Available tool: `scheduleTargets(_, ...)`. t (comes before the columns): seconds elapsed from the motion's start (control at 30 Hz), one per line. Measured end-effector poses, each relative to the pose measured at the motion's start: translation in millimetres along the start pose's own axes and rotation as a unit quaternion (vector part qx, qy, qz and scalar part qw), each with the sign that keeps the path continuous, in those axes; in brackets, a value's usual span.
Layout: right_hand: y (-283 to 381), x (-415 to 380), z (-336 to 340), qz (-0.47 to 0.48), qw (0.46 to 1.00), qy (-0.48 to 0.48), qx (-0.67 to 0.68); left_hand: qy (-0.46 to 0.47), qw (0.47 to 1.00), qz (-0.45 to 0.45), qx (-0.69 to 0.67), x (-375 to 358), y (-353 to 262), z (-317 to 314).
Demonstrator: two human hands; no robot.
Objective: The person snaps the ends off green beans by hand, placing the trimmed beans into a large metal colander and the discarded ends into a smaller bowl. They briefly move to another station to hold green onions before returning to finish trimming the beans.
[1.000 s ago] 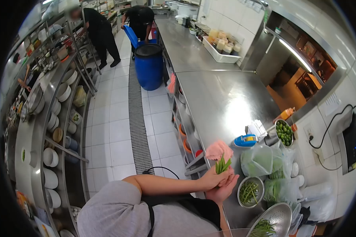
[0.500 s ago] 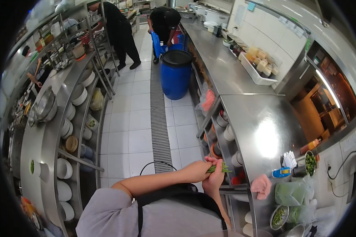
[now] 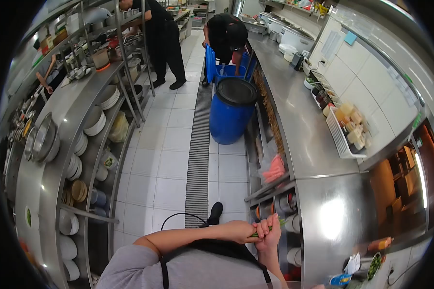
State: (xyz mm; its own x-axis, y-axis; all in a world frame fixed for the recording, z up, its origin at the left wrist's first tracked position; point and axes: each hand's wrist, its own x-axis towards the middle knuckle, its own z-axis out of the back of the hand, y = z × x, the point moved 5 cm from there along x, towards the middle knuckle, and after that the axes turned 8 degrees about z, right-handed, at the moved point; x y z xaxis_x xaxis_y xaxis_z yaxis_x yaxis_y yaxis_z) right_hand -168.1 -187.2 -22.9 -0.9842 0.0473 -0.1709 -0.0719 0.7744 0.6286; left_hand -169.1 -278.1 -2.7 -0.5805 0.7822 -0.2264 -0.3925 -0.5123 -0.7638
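Note:
My left hand (image 3: 239, 231) and right hand (image 3: 269, 233) are pressed together in front of my body, beside the right-hand counter's edge. Both are closed on a small bunch of thin green stalks (image 3: 254, 235). Most of the bunch is hidden in my fingers, with tips poking out past my right hand. Below my forearms a dark shoe (image 3: 216, 213) shows on the floor.
A blue barrel (image 3: 230, 120) with a black lid stands ahead by the steel counter (image 3: 318, 207). Behind it a person (image 3: 225, 36) bends over a blue bin (image 3: 228, 72). Another person (image 3: 164, 43) stands at the left shelving. Stacked bowls (image 3: 95, 120) fill the left shelves.
My view has shifted forward; the barrel looks nearer and the bags at lower right have left the frame. My hands have closed further over the stalks. A shoe has come into view.

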Motion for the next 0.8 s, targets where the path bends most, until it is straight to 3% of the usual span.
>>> scheduleTargets(0.17,-5,137,-51,-0.046,0.998,0.040,0.015,-0.062,0.996,0.053,0.034,48,56,115)
scheduleTargets(0.4,-38,295,-146,-0.100,0.986,0.114,-0.065,-0.163,0.977,0.124,-0.054,73,142,255)
scheduleTargets(0.7,-135,476,-242,-0.093,0.990,0.092,-0.054,-0.148,0.980,0.120,-0.049,90,299,419)
scheduleTargets(0.8,-162,526,-275,-0.078,0.994,0.065,-0.033,-0.083,0.987,0.137,-0.030,92,342,479)
